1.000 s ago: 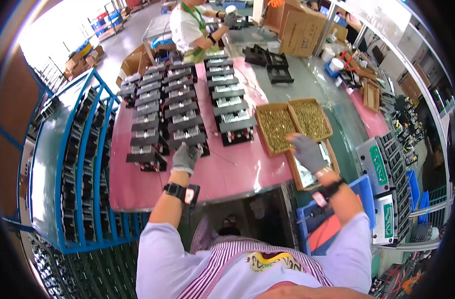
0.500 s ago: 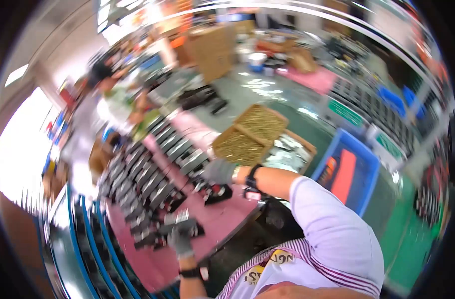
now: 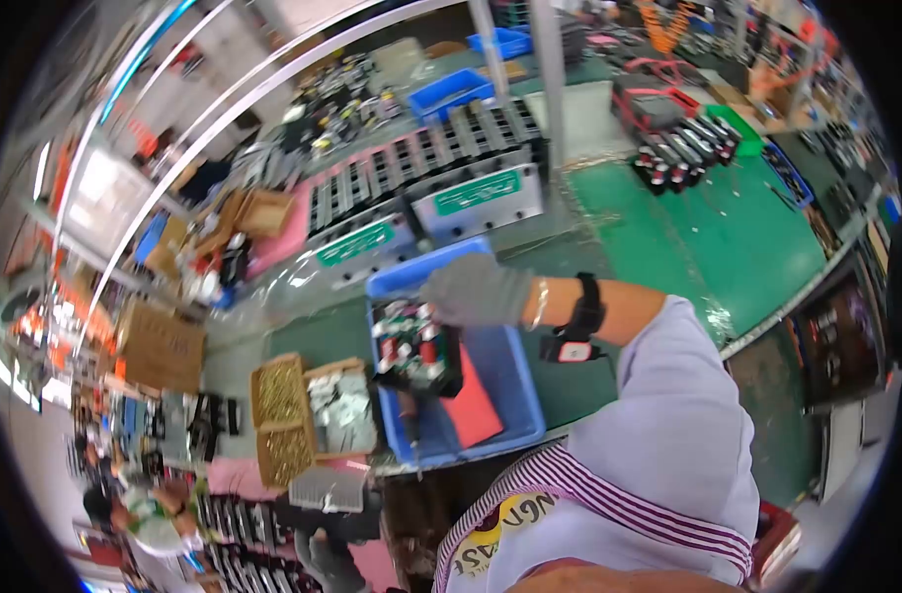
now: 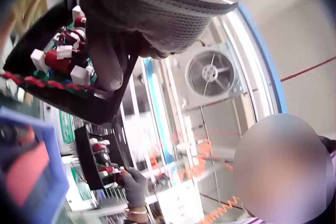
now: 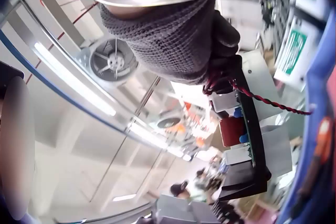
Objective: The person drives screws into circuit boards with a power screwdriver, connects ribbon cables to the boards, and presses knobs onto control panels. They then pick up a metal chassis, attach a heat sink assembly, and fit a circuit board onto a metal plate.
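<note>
My gloved right hand grips a black housing by its edge above the blue bin; its circuit board and red and white parts face up. Lower down, my left hand holds another black housing with a grey finned heat sink. The left wrist view has my left hand with its fingers over the rim of its housing; my right hand and its unit are beyond. A twisted red-black wire trails from the unit beside my right hand.
The blue bin contains a pink-red piece and a screwdriver-like tool. To its left are boxes of brass-coloured screws and pale parts. Fixtures with green labels stand behind; a green mat lies right. Another person stands lower left.
The head view has swung right, from the rows of units towards the bin and fixtures. Both hands have left the rows, each now holding a unit up.
</note>
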A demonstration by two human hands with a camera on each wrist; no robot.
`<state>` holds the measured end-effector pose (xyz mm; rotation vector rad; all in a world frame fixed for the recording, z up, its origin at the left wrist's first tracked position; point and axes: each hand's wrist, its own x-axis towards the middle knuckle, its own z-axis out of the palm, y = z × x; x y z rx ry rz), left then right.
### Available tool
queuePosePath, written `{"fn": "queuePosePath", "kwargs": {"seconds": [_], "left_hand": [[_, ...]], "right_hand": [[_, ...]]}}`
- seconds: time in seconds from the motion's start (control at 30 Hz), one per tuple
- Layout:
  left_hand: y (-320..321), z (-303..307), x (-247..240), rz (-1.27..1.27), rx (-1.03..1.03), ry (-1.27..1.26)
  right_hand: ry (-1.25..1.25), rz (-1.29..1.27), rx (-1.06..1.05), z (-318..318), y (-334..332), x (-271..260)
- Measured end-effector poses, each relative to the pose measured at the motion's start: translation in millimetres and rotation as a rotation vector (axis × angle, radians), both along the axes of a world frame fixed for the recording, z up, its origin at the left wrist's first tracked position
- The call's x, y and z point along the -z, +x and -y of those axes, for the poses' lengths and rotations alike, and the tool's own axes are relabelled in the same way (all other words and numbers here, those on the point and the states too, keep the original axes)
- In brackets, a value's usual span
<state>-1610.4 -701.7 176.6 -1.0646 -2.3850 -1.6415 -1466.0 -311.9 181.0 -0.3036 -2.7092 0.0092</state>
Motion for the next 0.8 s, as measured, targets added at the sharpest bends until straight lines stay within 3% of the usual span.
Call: {"fn": "queuePosePath", "kwargs": {"seconds": [0.03, 0.13, 0.2, 0.23, 0.27, 0.3, 0.37, 0.4, 0.53, 0.6, 0.67, 0.77, 0.8], "left_hand": [[14.2, -47.4, -16.0, 0.564, 0.331, 0.138], [43.8, -166.7, -5.5, 0.735, 0.601, 0.026], [76.7, -241.7, -14.8, 0.939, 0.830, -0.133], [102.1, -279.7, -13.2, 0.768, 0.906, -0.182], [114.0, -313.7, -3.8, 0.955, 0.965, -0.238], [113.8, -345.5, 15.0, 0.571, 1.106, -0.383], [150.5, -417.2, 28.2, 1.160, 1.154, -0.344], [163.6, -446.6, 36.4, 1.218, 1.157, -0.349], [203.5, -566.4, 83.1, 0.876, 1.227, -0.355], [201.8, -623.1, 123.6, 0.412, 1.343, -0.447], [203.0, -673.0, 157.2, -0.342, 1.375, -0.528], [239.4, -706.2, 148.8, 1.187, 1.087, -0.467], [239.1, -720.1, 166.7, 1.247, 1.170, -0.447]], "right_hand": [[0.003, 0.038, 0.121, -26.5, 37.1, 3.5], [-0.117, 0.240, 0.465, -86.5, 138.0, -4.9], [-0.114, 0.180, 0.604, -146.1, 195.5, 33.6], [-0.109, 0.146, 0.668, -173.2, 218.6, 51.2], [-0.136, 0.185, 0.741, -194.9, 238.7, 55.7], [-0.164, 0.222, 0.811, -214.8, 256.1, 59.0], [-0.184, 0.244, 0.934, -256.0, 284.1, 71.9], [-0.174, 0.232, 0.987, -277.2, 294.4, 83.2], [-0.022, 0.130, 1.076, -342.7, 326.3, 138.6], [-0.003, 0.074, 1.074, -356.3, 336.0, 157.7], [-0.076, 0.076, 1.026, -342.3, 333.8, 164.9], [-0.155, -0.086, 1.008, -322.3, 331.8, 163.4], [-0.160, -0.171, 0.978, -319.5, 335.5, 164.2]]}}
